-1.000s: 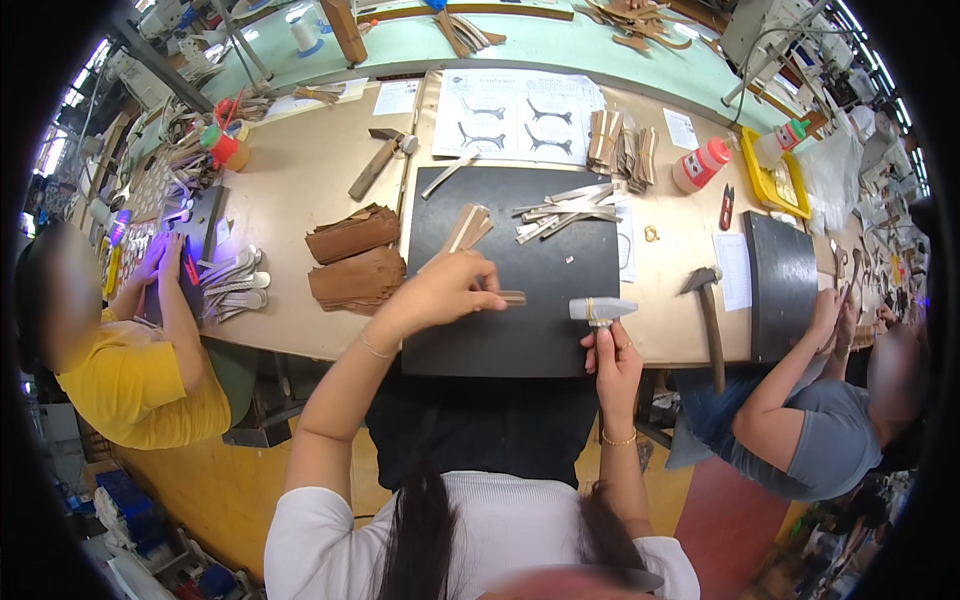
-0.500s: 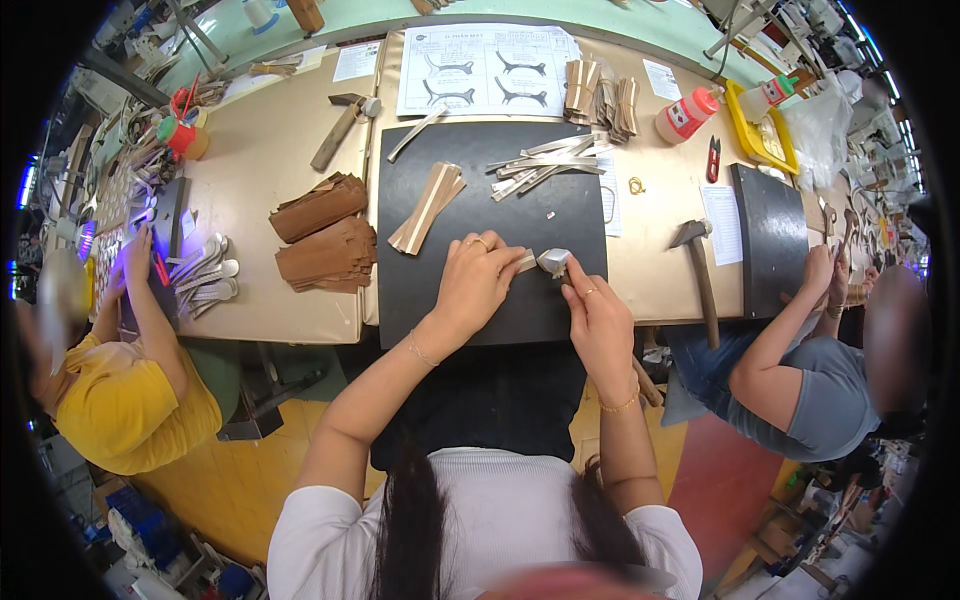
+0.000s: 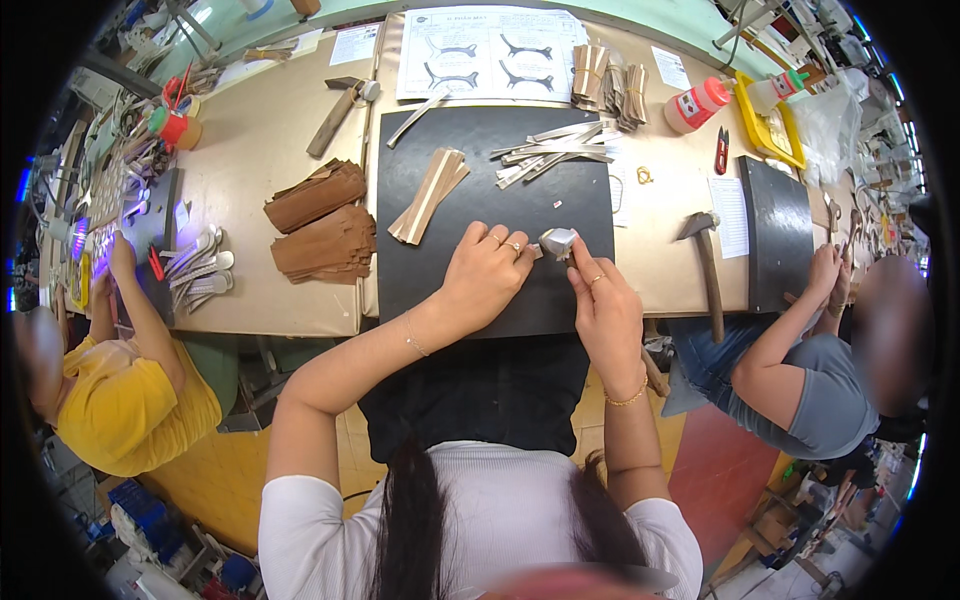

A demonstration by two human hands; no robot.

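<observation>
My right hand (image 3: 608, 310) is closed around a hammer; its silver head (image 3: 557, 242) is just past my fingertips, and the end of its wooden handle (image 3: 655, 372) shows below my wrist. My left hand (image 3: 487, 275) is closed on a narrow pale strip, mostly hidden by the fingers, with a small end (image 3: 537, 252) showing beside the hammer head. Both hands are over the black work board (image 3: 480, 185). Farther off on the board are a fanned bundle of brown and cream strips (image 3: 430, 197) and a heap of pale strips (image 3: 550, 152).
Stacks of brown leather pieces (image 3: 322, 243) lie left of the board. One hammer (image 3: 336, 116) lies far left, another (image 3: 706, 270) to the right. Behind are printed sheets (image 3: 488, 55), tied strip bundles (image 3: 590, 75) and a red bottle (image 3: 697, 105). Co-workers sit on both sides.
My left hand has turned, knuckles now up, and covers more of the strip. The hammer head remains close to the strip's end. The view has shifted slightly.
</observation>
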